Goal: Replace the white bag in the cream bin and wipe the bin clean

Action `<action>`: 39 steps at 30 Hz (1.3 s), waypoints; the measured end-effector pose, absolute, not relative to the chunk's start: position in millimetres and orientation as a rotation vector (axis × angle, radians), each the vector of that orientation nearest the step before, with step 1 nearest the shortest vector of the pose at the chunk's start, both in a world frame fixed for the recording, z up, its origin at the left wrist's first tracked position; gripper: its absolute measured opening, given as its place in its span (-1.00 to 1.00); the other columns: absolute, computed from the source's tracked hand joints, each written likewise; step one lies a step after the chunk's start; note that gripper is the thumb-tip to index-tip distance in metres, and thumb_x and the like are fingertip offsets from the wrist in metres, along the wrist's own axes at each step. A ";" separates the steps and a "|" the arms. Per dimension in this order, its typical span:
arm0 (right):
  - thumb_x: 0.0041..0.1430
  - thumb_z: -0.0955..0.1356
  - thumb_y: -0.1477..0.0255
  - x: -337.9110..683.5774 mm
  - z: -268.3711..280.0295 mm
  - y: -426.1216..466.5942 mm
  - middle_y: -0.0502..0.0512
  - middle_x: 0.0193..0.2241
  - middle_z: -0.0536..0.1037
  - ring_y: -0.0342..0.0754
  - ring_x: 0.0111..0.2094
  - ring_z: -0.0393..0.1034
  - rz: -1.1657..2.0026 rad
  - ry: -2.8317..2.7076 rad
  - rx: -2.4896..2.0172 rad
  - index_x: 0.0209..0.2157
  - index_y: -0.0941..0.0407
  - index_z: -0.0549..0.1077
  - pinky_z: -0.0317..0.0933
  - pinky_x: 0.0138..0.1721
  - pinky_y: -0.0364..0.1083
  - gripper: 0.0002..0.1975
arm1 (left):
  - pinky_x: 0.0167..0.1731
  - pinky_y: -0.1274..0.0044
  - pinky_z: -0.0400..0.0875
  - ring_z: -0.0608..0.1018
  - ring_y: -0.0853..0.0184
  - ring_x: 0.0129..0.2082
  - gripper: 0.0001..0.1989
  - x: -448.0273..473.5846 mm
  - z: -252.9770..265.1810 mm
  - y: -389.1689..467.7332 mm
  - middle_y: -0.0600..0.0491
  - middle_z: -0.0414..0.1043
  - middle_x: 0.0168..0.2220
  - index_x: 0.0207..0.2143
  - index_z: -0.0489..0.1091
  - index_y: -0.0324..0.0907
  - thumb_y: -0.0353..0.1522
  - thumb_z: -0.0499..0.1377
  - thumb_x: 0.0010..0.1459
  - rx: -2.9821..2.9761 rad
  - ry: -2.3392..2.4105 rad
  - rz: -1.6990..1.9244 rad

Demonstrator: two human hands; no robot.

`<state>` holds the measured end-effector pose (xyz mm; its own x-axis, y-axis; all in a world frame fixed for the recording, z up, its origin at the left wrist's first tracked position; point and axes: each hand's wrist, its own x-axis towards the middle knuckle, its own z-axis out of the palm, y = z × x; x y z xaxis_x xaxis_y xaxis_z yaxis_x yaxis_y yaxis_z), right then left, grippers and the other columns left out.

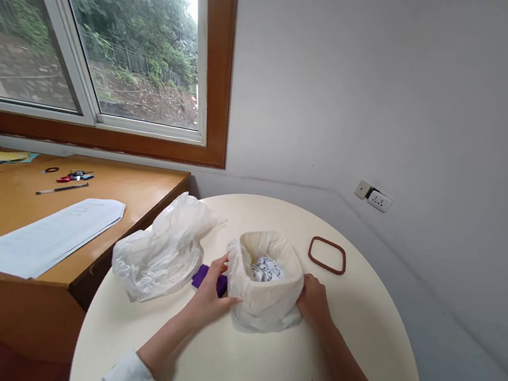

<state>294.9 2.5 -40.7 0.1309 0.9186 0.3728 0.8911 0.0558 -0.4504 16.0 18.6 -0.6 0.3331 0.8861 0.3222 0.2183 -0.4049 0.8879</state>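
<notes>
A small bin lined with a thin white plastic bag (261,297) stands on the round table in front of me. The bag is folded over its rim and hangs loosely down the outside. White paper scraps (267,269) with dark marks lie inside. At the bin's left side, my left hand (209,295) grips the bag between thumb and fingers. My right hand (314,296) is closed on the bag at the right side, its fingertips partly hidden. A dark purple piece (201,275), perhaps cloth, lies beside my left hand, partly covered by it.
A crumpled translucent plastic bag (163,253) lies on the round cream table (255,375), left of the bin. A brown rounded frame (327,255) rests at the right. The wooden desk (150,181) holds paper sheets (46,236), a pen (62,188) and keys (75,175).
</notes>
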 end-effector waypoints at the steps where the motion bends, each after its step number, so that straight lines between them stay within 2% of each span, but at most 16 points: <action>1: 0.05 0.21 0.43 293.2 -41.0 0.3 0.12 -0.37 0.46 0.03 -0.28 0.33 0.061 -1.737 -1.829 -0.32 0.07 0.44 0.09 -0.29 -0.06 -0.79 | 0.11 0.28 0.06 0.25 0.18 0.08 -0.18 16.2 -1.1 17.5 -0.05 0.08 0.11 0.16 -0.05 -0.02 -0.39 0.29 -0.12 1.824 0.994 1.103; 5: -0.01 0.22 0.47 288.8 -42.1 -5.3 0.14 -0.41 0.45 0.07 -0.27 0.33 0.068 -1.710 -1.862 -0.33 0.07 0.43 0.08 -0.32 -0.06 -0.79 | 0.08 0.27 0.11 0.29 0.19 0.02 -0.26 20.5 -2.1 13.1 -0.04 0.16 0.04 0.11 0.04 -0.05 -0.40 0.28 -0.12 1.748 1.060 1.107; 14: -0.07 0.20 0.50 287.0 -43.7 -5.3 0.13 -0.45 0.46 0.06 -0.34 0.36 0.132 -1.686 -1.825 -0.41 0.12 0.40 0.15 -0.33 -0.05 -0.81 | 0.00 0.34 0.19 0.35 0.27 -0.07 -0.44 39.1 -7.0 8.8 -0.04 0.20 0.02 0.07 0.07 -0.09 -0.34 0.19 0.01 1.670 1.115 1.147; 16: -0.04 0.19 0.50 285.2 -42.6 -5.8 0.11 -0.42 0.48 0.04 -0.33 0.38 0.157 -1.686 -1.789 -0.36 0.11 0.39 0.18 -0.31 -0.06 -0.79 | -0.03 0.36 0.21 0.35 0.28 -0.09 -0.49 41.8 -6.4 7.8 -0.04 0.20 0.02 0.04 0.09 -0.09 -0.32 0.17 0.03 1.661 1.148 1.152; 20: 0.00 0.18 0.48 281.4 -41.2 -6.7 0.12 -0.21 0.48 0.01 -0.18 0.36 0.201 -1.655 -1.700 -0.15 0.10 0.32 0.21 -0.21 -0.07 -0.67 | -0.10 0.38 0.25 0.35 0.28 -0.13 -0.56 47.0 -4.4 8.4 -0.02 0.22 -0.02 -0.03 0.13 -0.09 -0.27 0.16 0.04 1.676 1.224 1.180; 22: 0.01 0.19 0.46 280.5 -42.0 -6.5 0.15 -0.18 0.46 0.01 -0.19 0.36 0.254 -1.599 -1.657 -0.08 0.11 0.28 0.23 -0.21 -0.07 -0.63 | -0.14 0.39 0.27 0.36 0.28 -0.16 -0.59 50.9 -4.4 11.6 -0.02 0.22 -0.04 -0.06 0.14 -0.10 -0.25 0.16 0.04 1.702 1.263 1.208; 28: 0.04 0.21 0.39 278.6 -41.7 -6.8 0.13 -0.28 0.46 0.00 -0.29 0.36 0.390 -1.490 -1.620 -0.02 0.14 0.22 0.27 -0.25 -0.04 -0.58 | -0.24 0.40 0.29 0.38 0.28 -0.27 -0.65 66.5 -5.3 25.3 -0.02 0.29 -0.19 -0.11 0.16 -0.16 -0.25 0.12 0.06 1.890 1.423 1.218; 36: 0.05 0.22 0.35 275.6 -31.0 -10.0 0.16 -0.04 0.33 0.02 -0.16 0.31 0.415 -1.373 -1.601 0.12 0.06 0.05 0.24 -0.14 0.04 -0.43 | -0.28 0.44 0.28 0.41 0.28 -0.31 -0.88 32.9 6.7 23.4 0.03 0.34 -0.31 -0.35 0.32 -0.14 -0.31 0.04 0.11 2.119 1.492 1.041; 39: 0.04 0.23 0.34 276.2 -33.7 -8.4 0.16 -0.02 0.32 0.04 -0.12 0.30 0.442 -1.370 -1.600 0.12 0.06 0.05 0.23 -0.11 0.05 -0.43 | -0.25 0.39 0.27 0.41 0.22 -0.27 -0.86 10.9 6.1 14.8 0.01 0.38 -0.29 -0.32 0.36 -0.13 -0.31 0.08 0.08 2.222 1.484 0.893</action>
<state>276.2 -8.4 -33.7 0.3068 0.9048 0.2955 0.5617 0.0785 -0.8236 10.9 14.8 6.1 0.2635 0.9103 0.3192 0.7083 -0.4072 0.5766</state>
